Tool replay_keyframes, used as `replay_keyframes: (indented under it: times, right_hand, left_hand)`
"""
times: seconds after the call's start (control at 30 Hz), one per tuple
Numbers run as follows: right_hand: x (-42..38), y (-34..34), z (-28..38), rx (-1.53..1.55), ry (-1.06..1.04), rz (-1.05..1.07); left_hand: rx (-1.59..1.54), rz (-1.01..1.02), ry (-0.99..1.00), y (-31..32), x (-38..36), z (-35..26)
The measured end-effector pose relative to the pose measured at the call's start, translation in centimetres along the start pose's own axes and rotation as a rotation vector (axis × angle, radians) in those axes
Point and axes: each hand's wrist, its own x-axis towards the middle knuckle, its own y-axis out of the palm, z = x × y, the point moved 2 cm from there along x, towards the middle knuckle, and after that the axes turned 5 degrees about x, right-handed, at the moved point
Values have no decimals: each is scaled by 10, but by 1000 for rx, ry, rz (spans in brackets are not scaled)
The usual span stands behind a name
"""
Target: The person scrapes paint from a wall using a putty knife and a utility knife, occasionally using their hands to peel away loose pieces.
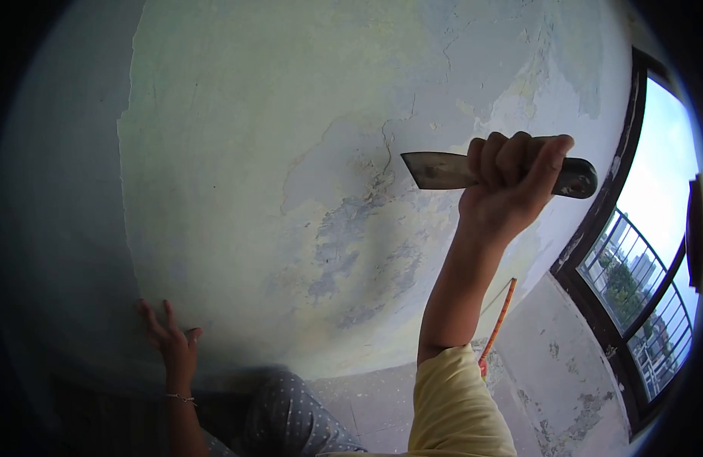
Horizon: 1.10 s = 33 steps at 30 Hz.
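My right hand [511,175] is wrapped round the dark handle of a putty knife [439,169]. Its flat metal blade points left, in front of the wall [237,137], beside a crack and a patch of flaking paint [347,232]. Lower left, my left hand [172,339] rests at the wall with its fingers spread and nothing in them, close to the ragged edge of the pale green paint. A thin bracelet [180,397] circles that wrist.
A dark-framed window [622,198] with a railing outside is at the right. An orange stick [498,324] leans near the wall's lower right. Below are the pale tiled floor [370,407], a scuffed wall section [568,365] and my knee in dotted trousers [290,415].
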Motion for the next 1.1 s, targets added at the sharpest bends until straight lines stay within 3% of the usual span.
replay_keyframes:
  times: [0.07, 0.2, 0.27, 0.33, 0.37, 0.47, 0.5, 0.57, 0.6, 0.7, 0.8, 0.87, 1.0, 1.1]
  right_hand:
    - [-12, 16, -37, -104, 121, -52]
    - [-9, 17, -30, -110, 198, -17]
    - [3, 11, -11, 31, 158, -48]
    - [5, 1, 2, -93, -19, -61]
    - [2, -5, -14, -15, 56, -56]
    - [-31, 15, -66, -5, 554, -216]
    - [-32, 14, -60, -5, 543, -218]
    - [-28, 18, -39, -65, 323, -115]
    - [-23, 15, -24, 105, 203, -88]
    - [-12, 5, -5, 96, -23, -5]
    - [-15, 13, -32, -70, 177, -107]
    - [-10, 14, -22, -114, 188, -115]
    - [-4, -9, 7, 48, -93, -19]
    - [-19, 4, -47, 105, 266, -140]
  left_hand:
    - [9, -1, -4, 3, -1, 1]
    - [14, 23, -5, 0, -1, 0]
    - [26, 11, 2, 1, 0, 1]
    - [38, 1, 1, 2, -2, 1]
    - [47, -6, 9, 1, -1, 0]
    - [51, 9, 24, -1, -1, -1]
    - [44, 22, 3, 0, 0, -1]
    - [31, 22, 12, 3, 0, 1]
    - [20, 33, 17, 3, -1, 3]
    - [37, 34, 5, 1, -1, 0]
    - [1, 24, 34, -1, 1, 0]
    - [1, 18, 20, 1, 1, -2]
    - [9, 2, 28, 2, 0, 0]
    - [26, 28, 0, 5, -1, 2]
